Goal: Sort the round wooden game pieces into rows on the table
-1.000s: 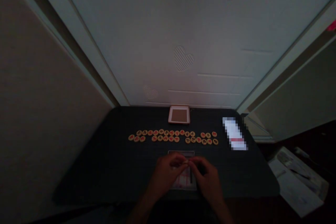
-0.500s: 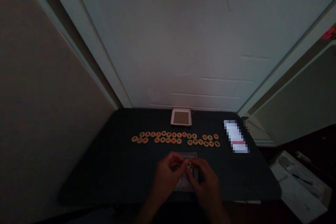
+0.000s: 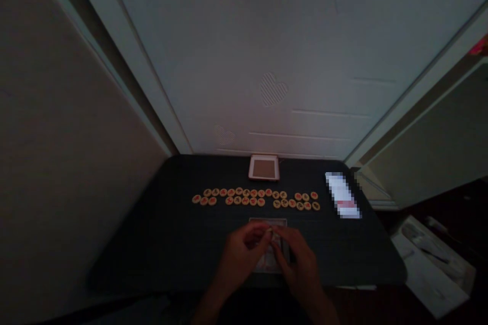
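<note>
My left hand (image 3: 244,250) and my right hand (image 3: 299,251) meet fingertip to fingertip near the table's front. Both are closed in a pinch on one small round Chinese chess piece (image 3: 271,232), mostly covered by the fingers. Beneath them lies a shallow rectangular box (image 3: 272,271), partly hidden; its contents are too dim to make out. Beyond my hands, several round wooden Chinese chess pieces (image 3: 246,193) with red or dark characters lie flat in two uneven rows, with gaps between some of them.
The dark table (image 3: 152,244) backs onto a pale panel (image 3: 229,61) with heart patterns. A small open box lid or tray (image 3: 264,168) lies at the back edge. A lit phone-like object (image 3: 342,195), blurred, rests at the right. White packaging (image 3: 430,269) sits lower, beyond the right edge.
My fingertips have closed further over the chess piece, so less of it shows. The whole view has shifted slightly; the rows of pieces look the same.
</note>
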Available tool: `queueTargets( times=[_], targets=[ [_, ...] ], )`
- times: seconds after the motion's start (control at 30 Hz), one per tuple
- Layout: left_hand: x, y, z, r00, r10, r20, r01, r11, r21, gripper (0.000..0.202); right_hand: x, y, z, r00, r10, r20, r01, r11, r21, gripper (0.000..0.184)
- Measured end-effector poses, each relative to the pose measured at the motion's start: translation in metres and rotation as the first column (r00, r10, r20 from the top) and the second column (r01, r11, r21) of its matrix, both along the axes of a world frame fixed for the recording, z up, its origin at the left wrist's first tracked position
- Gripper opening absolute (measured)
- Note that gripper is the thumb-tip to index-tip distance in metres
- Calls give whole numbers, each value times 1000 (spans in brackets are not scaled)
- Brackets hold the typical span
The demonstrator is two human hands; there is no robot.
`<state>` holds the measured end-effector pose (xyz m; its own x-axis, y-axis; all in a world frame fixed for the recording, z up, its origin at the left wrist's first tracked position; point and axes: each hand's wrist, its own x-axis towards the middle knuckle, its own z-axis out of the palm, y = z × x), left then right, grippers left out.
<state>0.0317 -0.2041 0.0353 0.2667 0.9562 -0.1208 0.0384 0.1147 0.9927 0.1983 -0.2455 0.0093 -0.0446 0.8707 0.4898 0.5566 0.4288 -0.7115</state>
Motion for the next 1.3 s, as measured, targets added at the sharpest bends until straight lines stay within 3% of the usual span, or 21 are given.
queueTargets(
  times=[0.23, 0.6, 1.0, 1.3],
  targets=[
    [6, -3, 4, 999, 41, 0, -41, 996, -78, 27, -4, -1, 2, 991, -90, -94, 91, 996, 5, 19],
    [1, -3, -2, 1000, -20, 20, 22, 998, -56, 22, 2, 1, 0, 995, 53, -89, -61, 994, -88, 24],
    [-1, -2, 6, 998, 11, -60, -12, 1000, -22, 24, -1, 0, 5, 984, -7, -176, -25, 984, -176, 22],
    [-1, -5, -1, 1000, -22, -15, 21, 998, -53, 23, -2, -1, 8, 989, -7, -150, -20, 984, -177, 24]
  ],
)
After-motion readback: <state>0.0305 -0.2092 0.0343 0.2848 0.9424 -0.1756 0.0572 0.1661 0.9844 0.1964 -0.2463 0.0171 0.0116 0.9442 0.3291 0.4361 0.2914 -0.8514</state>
